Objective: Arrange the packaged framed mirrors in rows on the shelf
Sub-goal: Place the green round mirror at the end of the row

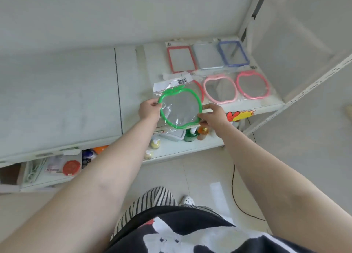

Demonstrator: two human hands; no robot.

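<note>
Green apple-shaped mirror in clear bag, held between both hands above front edge of shelf. I see left hand pinching left rim, right hand pinching lower right rim; mirror lies between two grips. Behind it: red apple mirror partly hidden, two pink apple mirrors, then back row with red rectangular mirror, grey one, blue one.
</note>
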